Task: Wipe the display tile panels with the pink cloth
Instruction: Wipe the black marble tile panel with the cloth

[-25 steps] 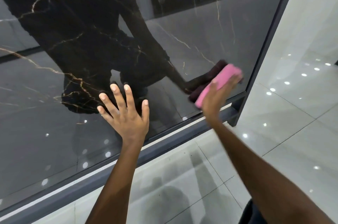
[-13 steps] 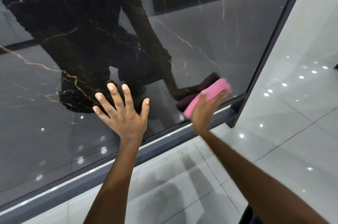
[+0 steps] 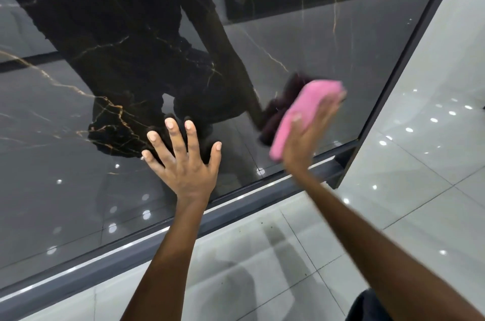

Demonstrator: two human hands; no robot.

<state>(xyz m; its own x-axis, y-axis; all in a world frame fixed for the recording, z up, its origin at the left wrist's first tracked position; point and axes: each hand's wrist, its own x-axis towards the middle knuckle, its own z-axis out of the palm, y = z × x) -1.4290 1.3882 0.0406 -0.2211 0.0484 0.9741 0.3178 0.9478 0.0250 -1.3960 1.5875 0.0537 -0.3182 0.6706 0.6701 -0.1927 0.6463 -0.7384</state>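
Note:
A glossy black tile panel (image 3: 328, 40) with gold veins fills the upper left of the head view and mirrors my body and arms. My right hand (image 3: 309, 132) presses a folded pink cloth (image 3: 301, 111) flat against the panel near its lower right corner, fingers straight along the cloth. The hand and cloth are blurred. My left hand (image 3: 183, 160) rests on the panel with fingers spread, left of the cloth and just above the bottom frame.
A dark grey metal frame (image 3: 236, 210) runs along the panel's bottom edge, and a frame post (image 3: 393, 66) runs up its right side. Shiny pale floor tiles (image 3: 420, 189) with light reflections lie below and to the right.
My right hand slid the cloth down and left along the panel, then back up and right. My left hand stayed spread on the panel.

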